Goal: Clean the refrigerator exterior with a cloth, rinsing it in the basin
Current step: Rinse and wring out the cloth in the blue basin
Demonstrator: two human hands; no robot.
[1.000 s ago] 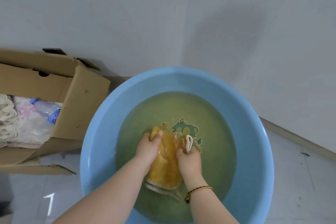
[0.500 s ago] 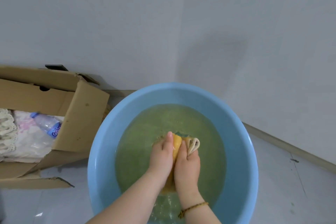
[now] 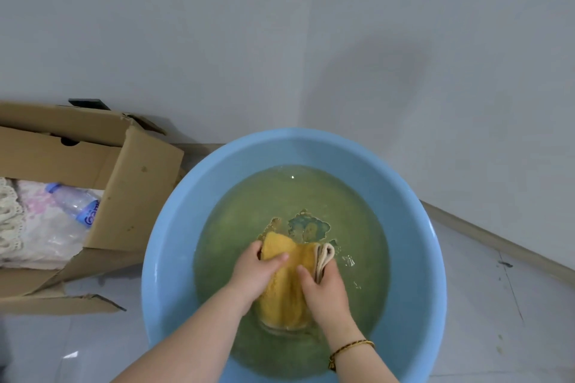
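A round light-blue basin (image 3: 174,227) sits on the floor, holding murky greenish water with a cartoon print on its bottom. A yellow cloth (image 3: 284,286) with a cream edge lies bunched in the water near the basin's middle. My left hand (image 3: 253,270) grips the cloth's left side, thumb across its top. My right hand (image 3: 323,286) grips its right side, next to the cream fold; a beaded bracelet circles that wrist. The cloth's lower end is under water. No refrigerator is in view.
An open cardboard box (image 3: 137,183) stands left of the basin, with a plastic bottle (image 3: 74,204) and pale lace fabric (image 3: 18,227) inside. Grey walls meet in a corner behind the basin. A skirting board (image 3: 497,242) runs along the right wall over pale floor tiles.
My hands were pressed together, squeezing the cloth; now they have drawn apart, and the cloth lies spread wider between them in the water.
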